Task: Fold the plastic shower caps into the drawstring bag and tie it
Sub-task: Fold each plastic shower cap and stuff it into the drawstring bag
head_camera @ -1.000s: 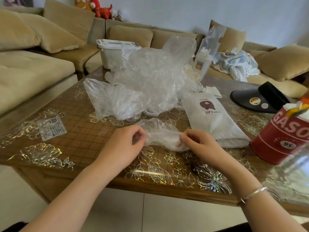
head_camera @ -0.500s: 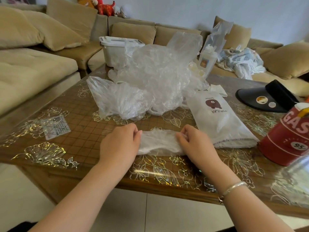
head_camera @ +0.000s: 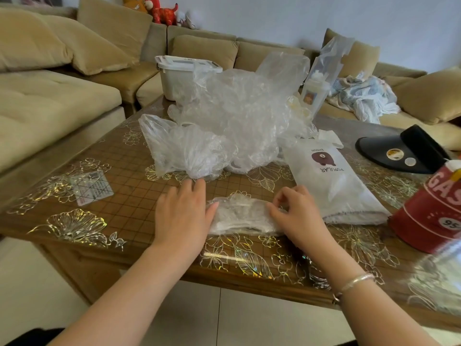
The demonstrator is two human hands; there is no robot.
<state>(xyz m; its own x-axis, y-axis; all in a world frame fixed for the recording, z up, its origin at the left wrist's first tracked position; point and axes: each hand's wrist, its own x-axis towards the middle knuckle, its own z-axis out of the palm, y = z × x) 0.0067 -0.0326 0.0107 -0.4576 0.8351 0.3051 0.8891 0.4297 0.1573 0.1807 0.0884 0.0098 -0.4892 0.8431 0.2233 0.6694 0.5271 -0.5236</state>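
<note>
**Flattened shower cap held at both ends on the table**

A folded shower cap is lying as a flat, crumpled strip near the front edge of the table, between the person's two hands. The left hand is resting palm down with straight fingers, its thumb side touching the cap's left end. The right hand is sitting on the cap's right end with fingers curled, pinching the plastic. Just beside that hand, to the right, the white drawstring bag is lying flat, printed with a brown bear and lettering. Behind the cap, a heap of clear shower caps is piling up mid-table. A red tin is standing at the right edge, a black visor is lying beyond it, and a white lidded tub is standing at the far side before the beige sofa.
</note>
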